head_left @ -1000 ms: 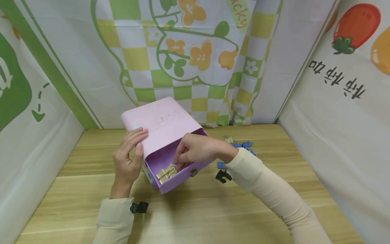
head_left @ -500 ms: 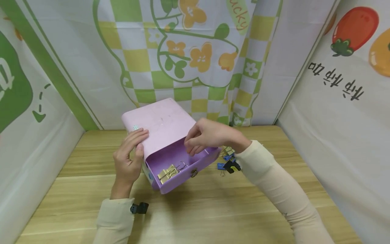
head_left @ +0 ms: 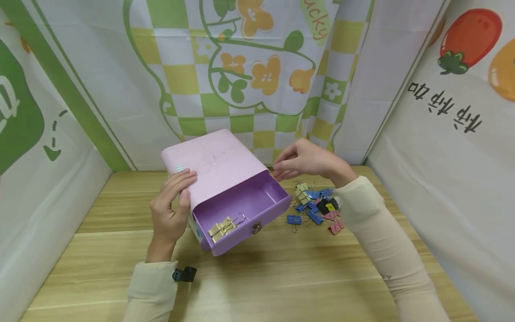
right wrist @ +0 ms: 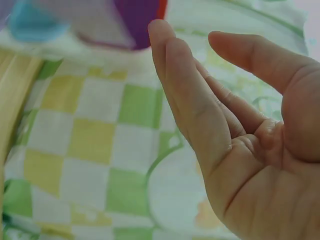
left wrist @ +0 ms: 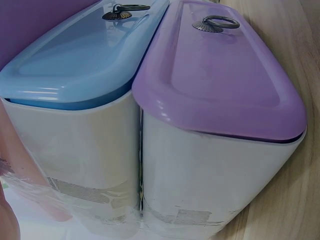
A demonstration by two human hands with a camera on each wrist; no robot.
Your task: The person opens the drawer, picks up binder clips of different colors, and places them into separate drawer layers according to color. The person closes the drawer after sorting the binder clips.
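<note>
A pink chest of drawers (head_left: 213, 163) stands angled on the table, its top purple drawer (head_left: 237, 239) pulled out. Gold binder clips (head_left: 221, 229) lie in the drawer's left end. My left hand (head_left: 166, 214) rests on the chest's left edge, fingers laid over the top. Just past the drawer's right end, my right hand (head_left: 306, 158) hovers near the chest's corner; in the right wrist view its fingers are extended and thumb apart, holding nothing. To the right, a pile of binder clips (head_left: 314, 216) in blue, gold and pink lies on the wood.
Below the open drawer, the left wrist view shows a blue drawer (left wrist: 75, 60) and a lower purple drawer (left wrist: 220, 75), both closed, with ring pulls. A checked curtain (head_left: 249, 103) hangs behind the wooden table (head_left: 257, 286). Patterned cloth walls (head_left: 434, 152) flank it.
My right hand has drawn out of the drawer and moved right and up beyond its end. Reddish clips seen at its fingers earlier are gone from the drawer. The left hand stays put.
</note>
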